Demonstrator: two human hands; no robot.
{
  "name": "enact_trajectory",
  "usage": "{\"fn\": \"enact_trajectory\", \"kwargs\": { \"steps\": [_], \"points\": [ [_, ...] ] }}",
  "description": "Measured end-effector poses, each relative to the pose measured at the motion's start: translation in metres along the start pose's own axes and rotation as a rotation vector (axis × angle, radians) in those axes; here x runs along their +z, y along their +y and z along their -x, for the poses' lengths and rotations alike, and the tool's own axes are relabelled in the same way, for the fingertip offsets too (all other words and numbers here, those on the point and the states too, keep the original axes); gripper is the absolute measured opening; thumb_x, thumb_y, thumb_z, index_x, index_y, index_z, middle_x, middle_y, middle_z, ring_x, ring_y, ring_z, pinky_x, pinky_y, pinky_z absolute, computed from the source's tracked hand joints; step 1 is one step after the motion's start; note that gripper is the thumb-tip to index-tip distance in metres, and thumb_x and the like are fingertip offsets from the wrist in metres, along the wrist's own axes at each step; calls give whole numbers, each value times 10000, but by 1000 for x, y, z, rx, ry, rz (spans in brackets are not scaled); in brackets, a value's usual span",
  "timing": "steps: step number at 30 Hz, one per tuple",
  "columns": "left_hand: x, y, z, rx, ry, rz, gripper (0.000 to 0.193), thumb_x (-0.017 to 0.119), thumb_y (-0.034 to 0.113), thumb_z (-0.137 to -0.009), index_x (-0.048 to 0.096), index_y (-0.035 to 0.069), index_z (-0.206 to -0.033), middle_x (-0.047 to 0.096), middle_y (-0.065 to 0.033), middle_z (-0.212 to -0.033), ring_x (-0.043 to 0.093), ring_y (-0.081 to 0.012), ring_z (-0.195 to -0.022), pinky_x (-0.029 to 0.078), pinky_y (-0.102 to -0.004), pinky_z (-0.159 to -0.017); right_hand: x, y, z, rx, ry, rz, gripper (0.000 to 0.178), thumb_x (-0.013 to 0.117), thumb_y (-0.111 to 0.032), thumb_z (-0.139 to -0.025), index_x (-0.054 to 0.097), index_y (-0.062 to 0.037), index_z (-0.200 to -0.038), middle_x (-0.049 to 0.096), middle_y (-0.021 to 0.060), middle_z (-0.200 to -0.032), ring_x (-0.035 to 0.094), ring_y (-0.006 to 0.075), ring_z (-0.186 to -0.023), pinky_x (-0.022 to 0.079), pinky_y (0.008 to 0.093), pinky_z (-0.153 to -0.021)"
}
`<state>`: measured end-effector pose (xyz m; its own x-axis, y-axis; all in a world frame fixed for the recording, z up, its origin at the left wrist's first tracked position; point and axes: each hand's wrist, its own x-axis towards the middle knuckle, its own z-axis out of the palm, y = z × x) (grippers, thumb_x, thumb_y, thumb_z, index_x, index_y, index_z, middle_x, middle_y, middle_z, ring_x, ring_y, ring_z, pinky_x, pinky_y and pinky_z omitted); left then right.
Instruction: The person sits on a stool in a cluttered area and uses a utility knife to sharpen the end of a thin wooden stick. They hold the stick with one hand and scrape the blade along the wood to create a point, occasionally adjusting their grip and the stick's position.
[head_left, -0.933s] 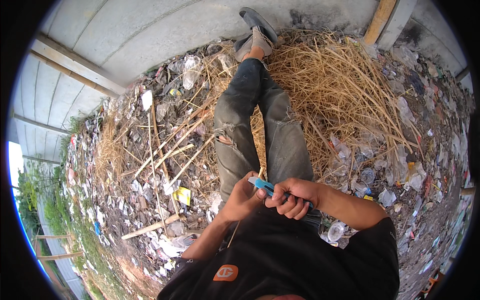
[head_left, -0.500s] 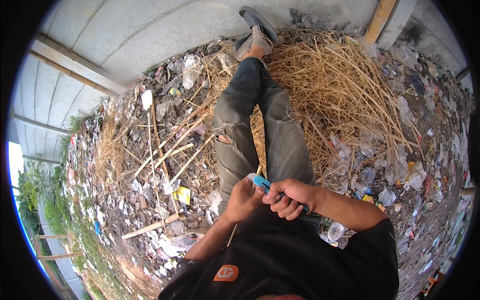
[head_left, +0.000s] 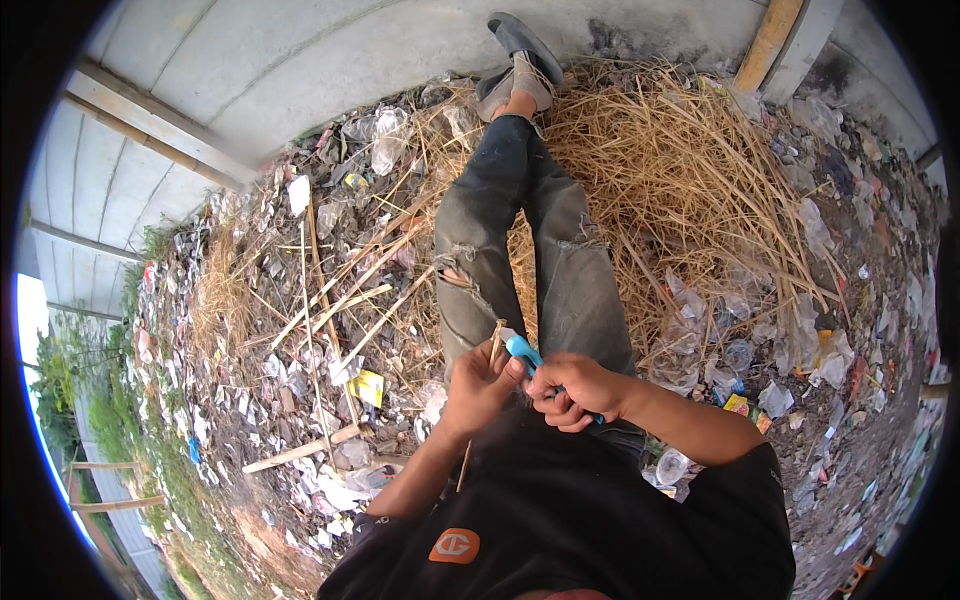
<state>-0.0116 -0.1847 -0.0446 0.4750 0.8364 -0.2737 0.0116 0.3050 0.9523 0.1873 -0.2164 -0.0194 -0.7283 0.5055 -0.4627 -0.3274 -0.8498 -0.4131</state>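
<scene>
Over my thighs my two hands come close together. My right hand (head_left: 575, 392) is closed round a light-blue utility knife (head_left: 523, 349), its front end pointing up and left. My left hand (head_left: 478, 386) grips a thin wooden stick (head_left: 466, 464); the upper end stands out above my fingers and the lower end runs down across my black shirt. The knife's front end lies right beside the stick's upper part; whether the blade touches it is too small to tell. My left thumb is close to the knife.
My outstretched legs (head_left: 578, 290) cross at the ankles near a grey wall (head_left: 380, 50). Dry straw strips (head_left: 660, 160) are heaped right of them. Left lie loose sticks (head_left: 300, 449) on litter-strewn ground, with a yellow packet (head_left: 367, 388). Plastic scraps (head_left: 800, 330) cover the right side.
The knife's front end has tipped more upright. The stick's upper end has shifted left and now shows beside the knife. My left hand has turned slightly, its fingers pointing more upward.
</scene>
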Motion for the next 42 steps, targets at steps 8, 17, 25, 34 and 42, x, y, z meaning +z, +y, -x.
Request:
{"fn": "enact_trajectory", "kwargs": {
  "steps": [8,17,25,34,42],
  "points": [
    [-9,1,4,-14,-193,60,273,752,236,-941,567,36,-963,578,52,-850,506,-28,-801,426,-213,-722,-22,-1,3,375,-320,-322,254,504,-244,-929,367,-177,-727,284,-93,-524,251,-3,-366,213,171,-284],
    [-4,15,8,-121,-262,106,323,774,332,-919,594,64,-937,542,72,-747,465,-18,-682,383,-228,-564,-27,10,-5,426,-461,-412,282,512,-244,-938,371,-179,-702,296,-94,-524,253,-4,-361,214,171,-270],
    [-2,10,4,-131,-242,54,434,749,468,-907,585,69,-862,554,49,-715,452,-29,-593,332,-211,-493,-7,14,-2,175,-159,-245,291,486,-240,-944,371,-176,-684,285,-79,-531,260,30,-381,218,215,-325],
    [0,8,-1,-186,-121,64,409,686,461,-956,566,78,-879,472,53,-664,393,-50,-517,294,-244,-463,0,20,-11,-301,217,-31,180,523,-202,-948,460,-106,-808,314,-51,-548,280,55,-384,249,255,-345],
    [-1,12,1,-13,-331,375,470,742,324,-937,456,79,-1219,495,41,-827,418,-31,-603,310,-202,-523,-21,3,17,199,-155,-10,149,505,-205,-937,441,-114,-838,309,-72,-558,272,37,-399,218,224,-336]
  ]
}}
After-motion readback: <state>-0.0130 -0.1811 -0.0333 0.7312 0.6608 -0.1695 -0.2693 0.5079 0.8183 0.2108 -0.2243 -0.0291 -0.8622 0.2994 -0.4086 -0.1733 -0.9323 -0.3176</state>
